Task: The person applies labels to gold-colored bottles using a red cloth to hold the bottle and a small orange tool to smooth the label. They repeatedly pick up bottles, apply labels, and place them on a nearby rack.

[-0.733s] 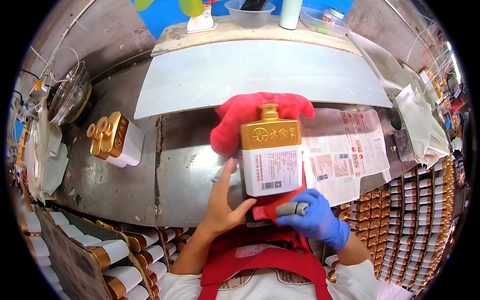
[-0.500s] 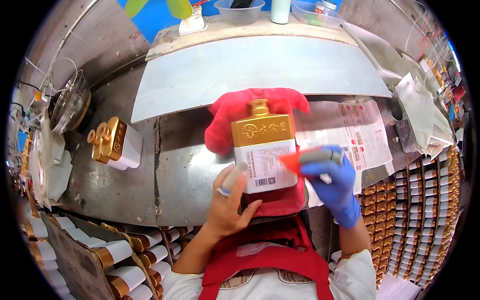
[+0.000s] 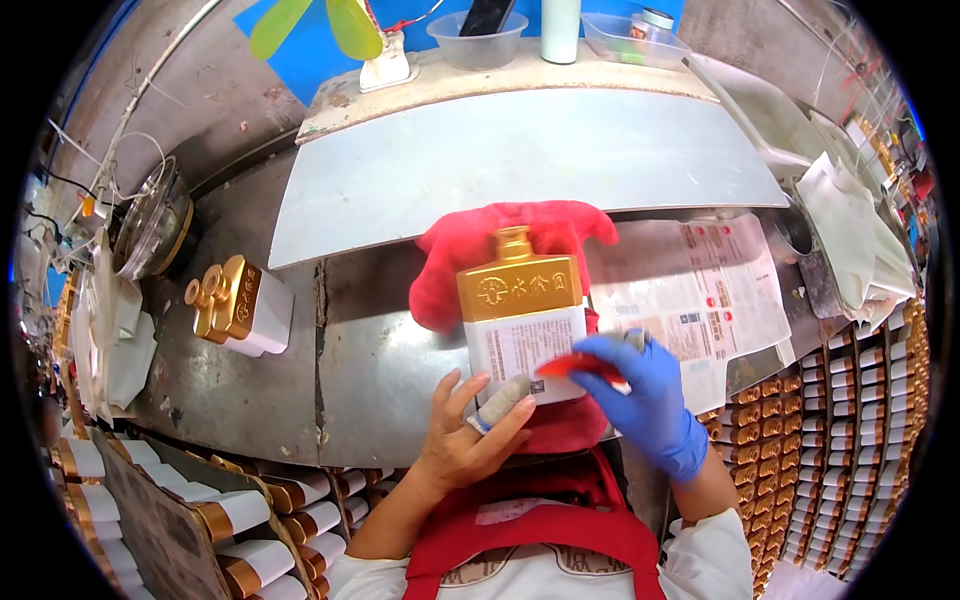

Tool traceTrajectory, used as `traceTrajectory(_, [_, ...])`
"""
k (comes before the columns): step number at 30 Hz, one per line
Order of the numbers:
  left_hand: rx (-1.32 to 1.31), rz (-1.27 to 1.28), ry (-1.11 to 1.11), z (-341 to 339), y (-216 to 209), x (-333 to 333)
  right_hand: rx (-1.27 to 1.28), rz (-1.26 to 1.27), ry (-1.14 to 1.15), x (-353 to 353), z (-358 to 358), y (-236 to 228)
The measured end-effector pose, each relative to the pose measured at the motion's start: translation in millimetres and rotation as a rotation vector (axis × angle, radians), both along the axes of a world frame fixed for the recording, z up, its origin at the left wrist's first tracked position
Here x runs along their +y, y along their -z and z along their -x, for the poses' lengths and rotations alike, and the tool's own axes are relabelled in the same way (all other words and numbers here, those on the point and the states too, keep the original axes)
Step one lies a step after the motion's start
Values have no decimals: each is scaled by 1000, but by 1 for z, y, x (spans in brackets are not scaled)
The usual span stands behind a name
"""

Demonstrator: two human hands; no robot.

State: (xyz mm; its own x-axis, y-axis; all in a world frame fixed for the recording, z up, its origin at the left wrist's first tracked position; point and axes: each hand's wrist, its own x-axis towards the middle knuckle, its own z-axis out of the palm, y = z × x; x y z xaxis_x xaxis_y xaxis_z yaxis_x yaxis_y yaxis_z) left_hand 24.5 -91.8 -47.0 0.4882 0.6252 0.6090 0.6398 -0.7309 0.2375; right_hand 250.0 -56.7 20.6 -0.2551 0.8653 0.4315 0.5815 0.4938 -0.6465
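A flat bottle point(image 3: 519, 345) with a gold embossed shoulder and neck and a white body lies face up on a red cloth point(image 3: 440, 290), its neck pointing away from me. Small print and a code cover its white face. My left hand point(image 3: 480, 430), bare with a pale wrapping on one finger, rests with fingers spread at the bottle's lower left corner. In a blue glove, my right hand point(image 3: 645, 400) grips a red scraper point(image 3: 570, 366), whose tip is over the lower right of the printed face. Whether the tip touches the face I cannot tell.
Two similar gold-and-white bottles point(image 3: 240, 305) stand at the left of the metal table point(image 3: 370, 380). Printed label sheets point(image 3: 710, 300) lie to the right. A pale board point(image 3: 530, 145) spans the back. Racks of bottles point(image 3: 850, 440) flank me; a green-bladed fan point(image 3: 355, 30) stands behind.
My right hand has brought the scraper left and down over the bottle's lower face. The left hand's fingers have shifted right across its lower edge. The whole view has moved slightly.
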Motion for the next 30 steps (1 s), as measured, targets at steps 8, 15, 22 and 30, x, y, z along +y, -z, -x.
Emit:
traceTrajectory(8, [134, 80, -237, -9, -19, 27, -8, -314, 187, 56, 7, -13])
traceTrajectory(15, [-63, 142, -351, 1, -15, 28, -183, -116, -141, 15, 23, -5])
traceTrajectory(22, [-308, 408, -217, 18, -1, 17, -61, -424, 40, 76, 23, -18])
traceTrajectory(30, [-438, 566, -208, -5, 17, 17, -87, -55, -161, -29, -6, 14])
